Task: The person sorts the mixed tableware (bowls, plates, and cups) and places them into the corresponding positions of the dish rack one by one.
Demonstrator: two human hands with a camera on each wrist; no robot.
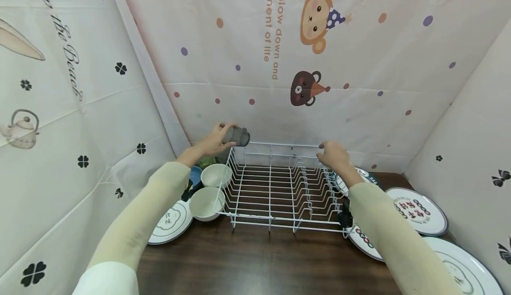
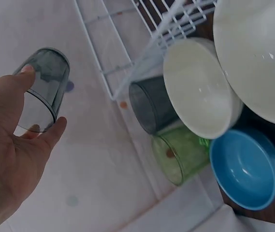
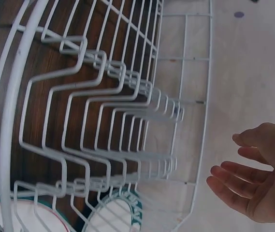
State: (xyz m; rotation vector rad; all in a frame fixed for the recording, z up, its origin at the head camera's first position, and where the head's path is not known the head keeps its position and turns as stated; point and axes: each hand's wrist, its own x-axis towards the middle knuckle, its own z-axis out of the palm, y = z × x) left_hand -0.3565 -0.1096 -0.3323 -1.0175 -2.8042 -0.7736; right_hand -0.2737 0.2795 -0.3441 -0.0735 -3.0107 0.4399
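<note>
My left hand [image 1: 217, 140] grips a grey see-through glass [image 1: 238, 136] by its sides, raised beyond the back left corner of the white wire dish rack [image 1: 293, 222]. In the left wrist view the glass [image 2: 55, 79] is tilted, with thumb and fingers [image 2: 56, 131] around its near end. Over the rack's back right corner is my right hand [image 1: 334, 155]. The right wrist view shows this hand [image 3: 263, 174] with loosely bent fingers and nothing in them, beside the rack's back rail [image 3: 205, 111]. Wire slots [image 3: 103, 96] of the rack hold no dishes.
Left of the rack stand two white bowls [image 1: 206, 204], a blue bowl [image 2: 246, 166], a green glass [image 2: 183, 152] and another grey glass [image 2: 151, 104]. A plate [image 1: 171, 224] lies at left. Several patterned plates [image 1: 417, 210] lie at right. A printed cloth wall [image 1: 239, 33] rises behind.
</note>
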